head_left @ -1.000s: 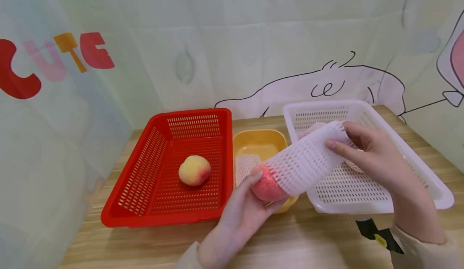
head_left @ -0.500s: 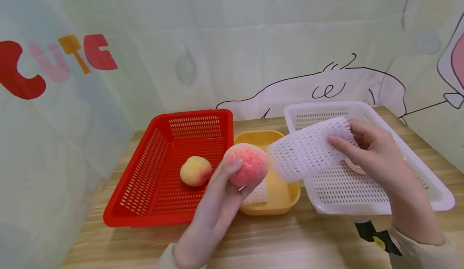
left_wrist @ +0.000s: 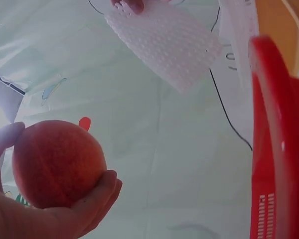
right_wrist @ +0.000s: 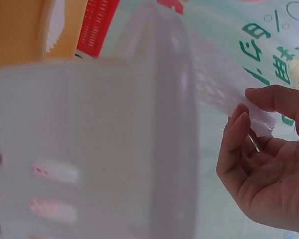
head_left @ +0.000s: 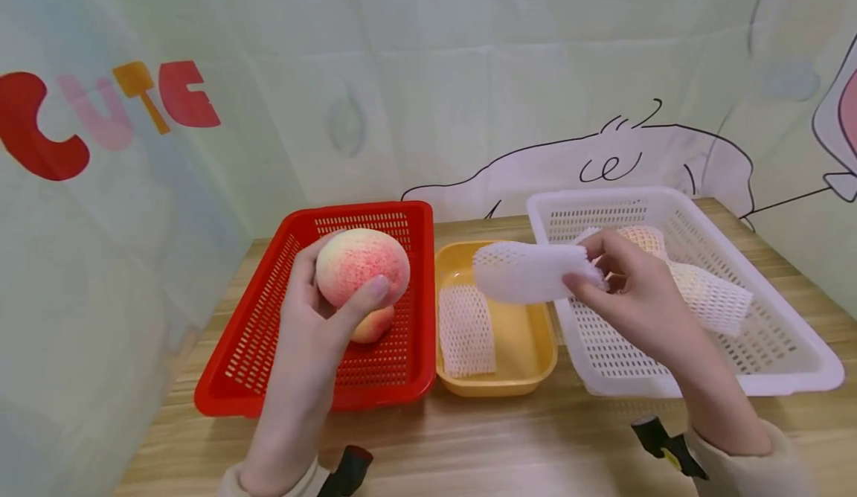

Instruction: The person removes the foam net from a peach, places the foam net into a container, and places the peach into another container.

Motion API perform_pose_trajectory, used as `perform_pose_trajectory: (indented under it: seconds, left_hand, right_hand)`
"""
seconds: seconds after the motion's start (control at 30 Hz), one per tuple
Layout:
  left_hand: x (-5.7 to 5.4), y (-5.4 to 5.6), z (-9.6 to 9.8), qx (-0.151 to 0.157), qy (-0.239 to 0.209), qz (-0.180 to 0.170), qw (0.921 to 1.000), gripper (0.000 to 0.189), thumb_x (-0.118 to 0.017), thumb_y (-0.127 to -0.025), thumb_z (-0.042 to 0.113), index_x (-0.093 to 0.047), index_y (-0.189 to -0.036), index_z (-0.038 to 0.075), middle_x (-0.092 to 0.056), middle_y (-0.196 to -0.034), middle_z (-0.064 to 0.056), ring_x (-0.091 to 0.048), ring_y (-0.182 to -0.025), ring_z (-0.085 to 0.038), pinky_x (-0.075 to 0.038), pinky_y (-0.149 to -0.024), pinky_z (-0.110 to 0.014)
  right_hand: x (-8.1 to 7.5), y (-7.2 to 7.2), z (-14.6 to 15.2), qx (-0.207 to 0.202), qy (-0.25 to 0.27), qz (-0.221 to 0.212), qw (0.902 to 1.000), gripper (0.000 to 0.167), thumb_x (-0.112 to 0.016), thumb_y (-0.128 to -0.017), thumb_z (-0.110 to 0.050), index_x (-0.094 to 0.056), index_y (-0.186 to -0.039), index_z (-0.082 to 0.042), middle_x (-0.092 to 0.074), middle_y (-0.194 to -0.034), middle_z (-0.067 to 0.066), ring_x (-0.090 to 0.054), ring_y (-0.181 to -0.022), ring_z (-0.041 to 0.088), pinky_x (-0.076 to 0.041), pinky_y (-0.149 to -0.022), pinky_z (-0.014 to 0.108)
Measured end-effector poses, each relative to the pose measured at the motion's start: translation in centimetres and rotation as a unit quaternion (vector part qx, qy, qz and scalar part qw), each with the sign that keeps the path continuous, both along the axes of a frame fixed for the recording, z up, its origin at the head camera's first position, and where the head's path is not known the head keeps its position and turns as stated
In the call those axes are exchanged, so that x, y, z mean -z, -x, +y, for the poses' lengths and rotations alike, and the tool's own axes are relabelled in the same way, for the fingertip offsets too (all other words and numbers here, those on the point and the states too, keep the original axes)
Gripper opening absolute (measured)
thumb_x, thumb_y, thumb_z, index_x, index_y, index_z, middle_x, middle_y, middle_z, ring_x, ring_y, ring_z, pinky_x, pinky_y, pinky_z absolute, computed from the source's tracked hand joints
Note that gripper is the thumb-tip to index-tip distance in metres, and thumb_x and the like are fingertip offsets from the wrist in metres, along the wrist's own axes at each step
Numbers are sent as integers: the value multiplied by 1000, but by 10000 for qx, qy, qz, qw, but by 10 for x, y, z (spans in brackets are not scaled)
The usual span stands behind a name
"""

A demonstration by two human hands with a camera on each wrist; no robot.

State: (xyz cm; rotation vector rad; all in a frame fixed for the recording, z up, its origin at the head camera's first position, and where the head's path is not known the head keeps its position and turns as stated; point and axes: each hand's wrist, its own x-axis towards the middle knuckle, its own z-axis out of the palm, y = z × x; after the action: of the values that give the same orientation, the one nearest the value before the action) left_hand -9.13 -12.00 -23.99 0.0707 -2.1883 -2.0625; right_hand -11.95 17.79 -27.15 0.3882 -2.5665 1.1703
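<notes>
My left hand grips a pink and cream peach above the red basket, thumb on its near side. The left wrist view shows the same peach with fingers and thumb round it. A second peach, partly hidden behind the held one, lies in the red basket. My right hand pinches one end of a white foam fruit net, which hangs flattened over the yellow tray and the white basket's left rim. No fruit shows inside that net. In the right wrist view, thumb and fingers hold the net's end.
Another foam net lies in the yellow tray between the two baskets. The white basket on the right holds netted fruit, partly behind my right hand. A printed curtain hangs behind the wooden table.
The peach has come out of the foam net and moved left with my left hand, over the red basket. My right hand has kept the net and shifted slightly left and down.
</notes>
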Motion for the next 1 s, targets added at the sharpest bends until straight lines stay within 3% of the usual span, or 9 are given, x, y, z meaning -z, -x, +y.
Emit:
perform_pose_trajectory:
  seconds: [0.1, 0.17, 0.27, 0.4, 0.5, 0.63, 0.77, 0.9, 1.0]
  left_hand:
    - [-2, -1, -10, -298, 720, -33, 9970, 71, -76, -80, 37, -36, -137, 32, -46, -135, 8, -49, -120, -14, -53, -90, -26]
    - [-3, -2, -17, -518, 1303, -25, 9901, 75, -77, -78, 41, -34, -139, 33, -45, -137, 7, -48, -121, -15, -53, -92, -32]
    - [-2, -4, -28, -763, 2155, 122, 9734, 79, -77, -78, 43, -33, -142, 30, -45, -138, 3, -48, -122, -20, -52, -93, -45]
    - [-1, -4, -43, -881, 2972, 424, 9498, 78, -75, -80, 41, -33, -143, 24, -48, -138, -4, -49, -119, -28, -51, -91, -53]
    - [-2, -2, -50, -820, 3207, 456, 9425, 77, -73, -80, 43, -34, -143, 21, -48, -137, -5, -51, -116, -29, -50, -91, -53]
    - [-2, 2, -55, -648, 3341, 345, 9397, 77, -72, -81, 45, -34, -143, 21, -50, -135, -6, -53, -114, -29, -49, -90, -52]
    - [0, 7, -60, -479, 3612, 307, 9307, 74, -72, -81, 41, -36, -141, 17, -54, -128, -9, -56, -109, -29, -50, -88, -50]
    - [3, 12, -69, -231, 4071, 299, 9126, 68, -73, -81, 37, -40, -135, 12, -56, -122, -10, -57, -102, -29, -51, -83, -47]
    - [7, 17, -78, 71, 4452, 207, 8951, 64, -75, -79, 34, -44, -129, 7, -56, -118, -11, -58, -98, -28, -52, -79, -42]
  right_hand:
    - [3, 0, -11, 22, -244, 118, 9996, 21, -69, -85, -10, -53, -99, -11, -60, -86, 5, -52, -65, 16, -46, -55, 22]
    - [6, -1, -18, 10, -418, 242, 9988, 23, -70, -83, -6, -52, -97, -12, -58, -84, 3, -52, -66, 16, -46, -55, 21]
    - [10, -3, -29, -28, -828, 545, 9951, 26, -70, -79, -3, -50, -94, -12, -53, -78, 1, -48, -65, 14, -43, -54, 21]
    - [18, -5, -42, -136, -1540, 1117, 9816, 31, -71, -72, -3, -48, -92, -12, -51, -77, -1, -43, -63, 11, -37, -53, 21]
    - [24, -5, -49, -208, -1952, 1484, 9693, 34, -73, -70, -4, -48, -91, -13, -51, -77, -3, -44, -64, 10, -37, -53, 21]
    - [31, -5, -52, -208, -2336, 1697, 9572, 35, -75, -68, -5, -48, -89, -13, -49, -77, -4, -44, -65, 11, -36, -50, 21]
    - [40, -1, -58, -322, -2840, 1932, 9386, 28, -68, -69, -3, -47, -86, -12, -45, -76, -2, -42, -65, 13, -32, -48, 20]
    - [55, 5, -68, -433, -3192, 2301, 9183, 28, -67, -66, -1, -47, -85, -10, -43, -76, 0, -42, -63, 15, -32, -47, 21]
    - [66, 9, -74, -399, -3279, 2467, 9110, 32, -70, -64, -2, -47, -85, -9, -43, -75, 1, -44, -62, 17, -32, -47, 22]
